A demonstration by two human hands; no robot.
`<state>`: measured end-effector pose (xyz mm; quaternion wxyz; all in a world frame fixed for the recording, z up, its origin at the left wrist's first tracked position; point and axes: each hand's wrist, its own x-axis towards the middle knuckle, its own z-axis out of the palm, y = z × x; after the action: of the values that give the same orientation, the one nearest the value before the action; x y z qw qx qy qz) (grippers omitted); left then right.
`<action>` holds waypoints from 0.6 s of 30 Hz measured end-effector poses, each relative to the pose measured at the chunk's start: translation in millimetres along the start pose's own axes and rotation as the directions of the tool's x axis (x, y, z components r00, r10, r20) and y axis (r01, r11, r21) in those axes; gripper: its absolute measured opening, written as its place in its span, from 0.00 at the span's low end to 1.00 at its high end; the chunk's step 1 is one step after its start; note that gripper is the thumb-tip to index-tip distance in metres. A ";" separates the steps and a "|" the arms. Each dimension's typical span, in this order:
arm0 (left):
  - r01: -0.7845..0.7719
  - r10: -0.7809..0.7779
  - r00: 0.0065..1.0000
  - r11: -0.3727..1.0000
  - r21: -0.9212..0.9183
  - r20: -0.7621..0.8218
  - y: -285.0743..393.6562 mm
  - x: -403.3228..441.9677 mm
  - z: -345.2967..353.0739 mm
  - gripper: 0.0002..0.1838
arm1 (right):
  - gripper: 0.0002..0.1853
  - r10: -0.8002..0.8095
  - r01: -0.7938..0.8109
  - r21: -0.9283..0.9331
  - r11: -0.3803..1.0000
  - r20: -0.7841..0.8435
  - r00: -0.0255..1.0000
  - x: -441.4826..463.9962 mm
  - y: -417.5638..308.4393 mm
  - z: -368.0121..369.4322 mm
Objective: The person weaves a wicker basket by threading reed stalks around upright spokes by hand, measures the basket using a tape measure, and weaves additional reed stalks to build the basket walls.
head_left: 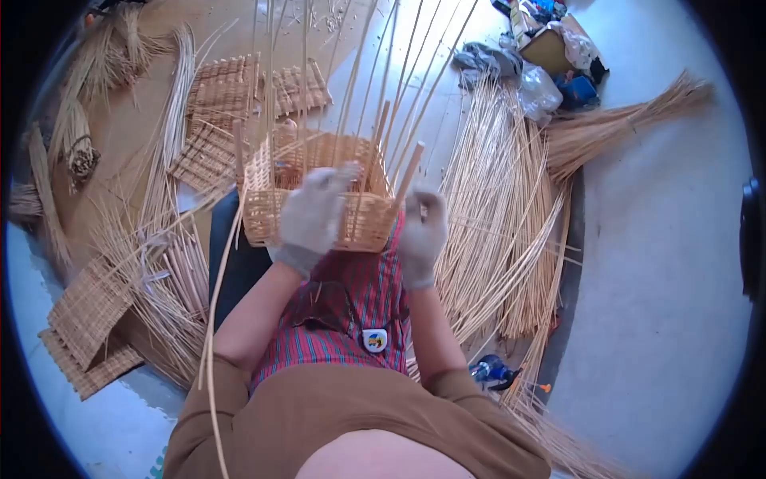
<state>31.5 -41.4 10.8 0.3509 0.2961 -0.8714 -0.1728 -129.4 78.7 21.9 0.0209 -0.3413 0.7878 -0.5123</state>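
Note:
A half-woven wicker basket (363, 219) rests over my lap, with long upright canes rising from its walls and thick corner posts. My left hand (311, 214), in a pale work glove, lies against the near wall, its fingers closed over the rim. Beside the near right corner post (411, 172) is my right hand (423, 235), also gloved, with its fingers curled. It is slightly blurred, and what it pinches is too small to make out. Thin strands run out to the right past that hand.
A large bundle of long canes (499, 215) lies on the floor at right. Woven panels (223, 92) lie beyond the basket, and more panels (92, 315) at lower left. Short rods (185, 271) lie at left. Plastic bags (538, 92) are at the back right.

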 end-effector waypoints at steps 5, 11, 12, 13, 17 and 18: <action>-0.008 -0.083 0.955 0.952 0.305 0.286 26.6 -10.3 47.3 0.42 | 0.44 -0.226 0.197 0.345 0.918 0.044 0.973 90.2 -23.1 38.2; -0.288 0.289 0.957 0.926 0.245 0.031 30.9 6.3 52.6 0.36 | 0.12 0.170 -0.163 0.554 0.816 0.038 0.985 61.2 81.6 -11.8; -0.306 0.294 0.952 0.922 0.238 0.083 41.9 12.0 51.2 0.38 | 0.13 0.247 -0.232 0.595 0.770 0.058 0.967 55.7 93.4 -16.8; -0.143 0.151 0.987 0.982 -0.122 0.060 39.5 8.7 64.7 0.42 | 0.13 0.309 -0.286 0.638 0.715 0.079 0.948 55.7 95.0 -20.1; -0.236 0.237 0.963 0.971 -0.023 0.130 22.8 4.6 77.8 0.47 | 0.19 0.191 -0.184 0.778 0.601 0.084 0.978 52.4 67.9 -40.8; -0.208 0.209 0.963 0.978 -0.022 0.167 23.1 3.6 78.0 0.43 | 0.21 0.122 -0.128 0.692 0.710 0.058 0.991 41.6 59.0 -46.1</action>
<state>-35.4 -18.8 -29.7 0.2928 0.1862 -0.9239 -0.1610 -209.3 106.3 8.5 0.1852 -0.2565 0.5595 -0.7661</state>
